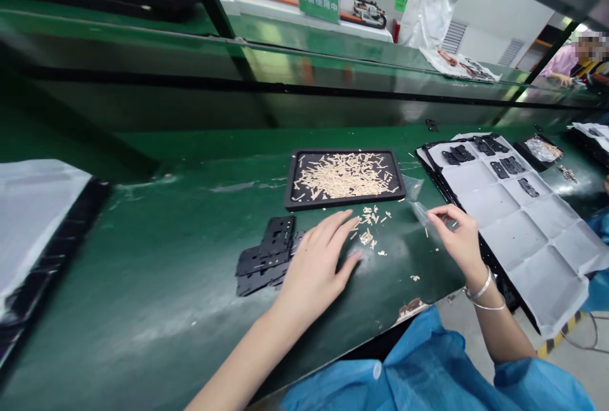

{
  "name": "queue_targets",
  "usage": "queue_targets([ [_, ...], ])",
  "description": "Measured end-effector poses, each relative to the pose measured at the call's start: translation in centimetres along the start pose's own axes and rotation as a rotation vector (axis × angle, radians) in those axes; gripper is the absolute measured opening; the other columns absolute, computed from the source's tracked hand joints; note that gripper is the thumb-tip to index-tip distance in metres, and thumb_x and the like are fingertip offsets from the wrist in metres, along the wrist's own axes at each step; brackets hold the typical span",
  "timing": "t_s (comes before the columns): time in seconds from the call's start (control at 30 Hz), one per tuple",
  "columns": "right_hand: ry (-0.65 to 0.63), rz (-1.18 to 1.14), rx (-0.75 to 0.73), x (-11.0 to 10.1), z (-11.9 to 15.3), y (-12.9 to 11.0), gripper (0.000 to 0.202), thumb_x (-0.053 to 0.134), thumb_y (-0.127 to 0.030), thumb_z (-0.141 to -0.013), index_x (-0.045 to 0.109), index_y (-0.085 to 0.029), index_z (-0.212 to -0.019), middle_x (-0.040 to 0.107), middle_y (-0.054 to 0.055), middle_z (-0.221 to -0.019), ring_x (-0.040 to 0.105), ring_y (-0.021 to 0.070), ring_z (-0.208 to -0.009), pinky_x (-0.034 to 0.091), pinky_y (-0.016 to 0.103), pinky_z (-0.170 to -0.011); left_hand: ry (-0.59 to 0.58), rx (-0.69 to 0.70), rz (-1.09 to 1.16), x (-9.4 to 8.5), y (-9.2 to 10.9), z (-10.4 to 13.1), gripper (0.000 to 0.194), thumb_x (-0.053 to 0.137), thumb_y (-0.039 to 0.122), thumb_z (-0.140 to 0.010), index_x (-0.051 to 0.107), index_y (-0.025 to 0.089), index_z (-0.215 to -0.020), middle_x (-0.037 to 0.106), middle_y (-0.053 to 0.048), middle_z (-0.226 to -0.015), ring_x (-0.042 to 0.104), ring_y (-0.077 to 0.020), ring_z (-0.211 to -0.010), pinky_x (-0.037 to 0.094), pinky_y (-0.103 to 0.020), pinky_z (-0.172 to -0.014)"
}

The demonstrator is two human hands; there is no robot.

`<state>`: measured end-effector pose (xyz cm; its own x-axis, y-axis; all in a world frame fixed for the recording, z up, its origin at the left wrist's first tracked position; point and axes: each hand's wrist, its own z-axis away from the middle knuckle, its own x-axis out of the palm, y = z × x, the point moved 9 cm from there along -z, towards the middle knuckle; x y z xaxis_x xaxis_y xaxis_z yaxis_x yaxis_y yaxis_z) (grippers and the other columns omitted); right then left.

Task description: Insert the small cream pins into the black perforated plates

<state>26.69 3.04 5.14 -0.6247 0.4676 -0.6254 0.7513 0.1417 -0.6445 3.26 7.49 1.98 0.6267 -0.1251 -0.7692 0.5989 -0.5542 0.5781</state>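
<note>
Blue garment (428,366) below, left hand (316,262) beside bits (366,237), right hand (457,236) pinching plastic (419,212).

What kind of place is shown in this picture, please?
Probably a factory assembly line: a green workbench, a black tray of small pale pieces, and a person in a white coat standing beyond.

White tray at left, cut off (40,214).

And the right hand (454,233) is pinching a clear plastic bag (419,211)! The left hand (323,249) is hovering open: loose pale bits (366,236) are lying at its two o'clock, a filled black tray (288,192) is sitting around twelve, black plates (264,259) are overlapping at nine.
</note>
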Motion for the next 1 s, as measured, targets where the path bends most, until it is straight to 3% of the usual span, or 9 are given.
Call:
queue_targets([
  [0.13,-0.201,-0.457,0.19,3.0,-0.8,-1.0,0.016,0.068,-0.034,-0.081,0.066,-0.021,-0.072,0.068,0.001,-0.066,0.064,0.0153,-0.062,0.051,0.028,-0.062,-0.039,-0.156,0.573,1.4,0.1,-1.9,0.055,0.067,0.035,-0.076,0.054,0.022,-0.128,0.059,-0.012,-0.136,0.055,-0.027,-0.126,0.047,-0.045,-0.102],
  [0.2,-0.263,-0.685,0.277,4.8,-1.3,-1.4,0.017,0.074,-0.034,-0.074,0.065,-0.021,-0.071,0.066,-0.001,-0.064,0.061,0.0137,-0.059,0.05,0.028,-0.061,-0.029,-0.294,0.861,2.3,-0.7,-2.0,0.041,0.071,0.035,-0.071,0.064,0.018,-0.108,0.072,-0.011,-0.111,0.068,-0.0246,-0.101,0.056,-0.035,-0.082],
  [0.27,-0.263,-0.775,0.294,5.9,-2.0,-1.7,0.019,0.077,-0.032,-0.07,0.062,-0.021,-0.073,0.064,-0.002,-0.064,0.06,0.0125,-0.06,0.049,0.027,-0.062,0.001,-0.4,1.009,2.8,-1.6,-1.6,0.026,0.073,0.037,-0.07,0.065,0.015,-0.082,0.073,-0.008,-0.078,0.068,-0.0187,-0.068,0.053,-0.027,-0.058],
  [0.33,-0.249,-0.781,0.265,6.5,-2.7,-1.8,0.02,0.077,-0.029,-0.07,0.059,-0.021,-0.073,0.063,-0.003,-0.067,0.06,0.0124,-0.063,0.048,0.027,-0.063,0.066,-0.458,1.037,2.6,-2.5,-1.2,0.027,0.073,0.038,-0.07,0.06,0.015,-0.072,0.065,-0.002,-0.06,0.057,-0.012,-0.048,0.044,-0.022,-0.045],
  [0.47,-0.288,-0.687,0.173,7.4,-3.4,-1.9,0.008,0.073,-0.025,-0.073,0.067,-0.021,-0.076,0.067,0.0,-0.076,0.061,0.0139,-0.071,0.049,0.028,-0.068,0.261,-0.529,1.047,1.4,-4.4,-0.5,0.031,0.076,0.037,-0.067,0.057,0.017,-0.079,0.058,0.004,-0.055,0.044,-0.0057,-0.04,0.035,-0.017,-0.039],
  [0.57,-0.421,-0.653,0.159,8.7,-3.0,-2.2,0.017,0.073,-0.029,-0.075,0.075,-0.024,-0.092,0.073,0.002,-0.087,0.064,0.0162,-0.079,0.051,0.03,-0.072,0.344,-0.564,1.05,0.7,-4.9,-0.4,0.033,0.078,0.035,-0.062,0.056,0.017,-0.076,0.057,0.005,-0.056,0.041,-0.0044,-0.041,0.03,-0.015,-0.037],
  [0.7,-0.6,-0.702,0.12,10.0,-1.9,-3.6,0.028,0.072,-0.034,-0.078,0.075,-0.028,-0.105,0.074,0.003,-0.106,0.066,0.0208,-0.094,0.054,0.037,-0.081,0.359,-0.588,1.04,0.3,-4.8,-0.4,0.031,0.079,0.032,-0.059,0.056,0.017,-0.071,0.055,0.005,-0.052,0.04,-0.0048,-0.04,0.029,-0.016,-0.037],
  [0.87,-0.417,-0.695,0.106,8.8,-2.4,-3.7,0.013,0.07,-0.025,-0.077,0.078,-0.026,-0.088,0.071,0.001,-0.076,0.06,0.0146,-0.068,0.049,0.03,-0.065,0.415,-0.559,0.957,-0.8,-4.9,-0.2,0.025,0.077,0.032,-0.063,0.059,0.016,-0.066,0.052,0.005,-0.05,0.039,-0.0048,-0.039,0.029,-0.017,-0.038],
  [1.0,-0.335,-0.725,0.167,8.1,-2.6,-3.0,0.007,0.067,-0.025,-0.079,0.074,-0.023,-0.081,0.066,-0.001,-0.07,0.055,0.0113,-0.06,0.046,0.027,-0.057,0.505,-0.499,0.896,-2.5,-5.3,0.2,0.022,0.074,0.033,-0.071,0.061,0.016,-0.066,0.05,0.006,-0.048,0.041,-0.0051,-0.04,0.031,-0.018,-0.04],
])
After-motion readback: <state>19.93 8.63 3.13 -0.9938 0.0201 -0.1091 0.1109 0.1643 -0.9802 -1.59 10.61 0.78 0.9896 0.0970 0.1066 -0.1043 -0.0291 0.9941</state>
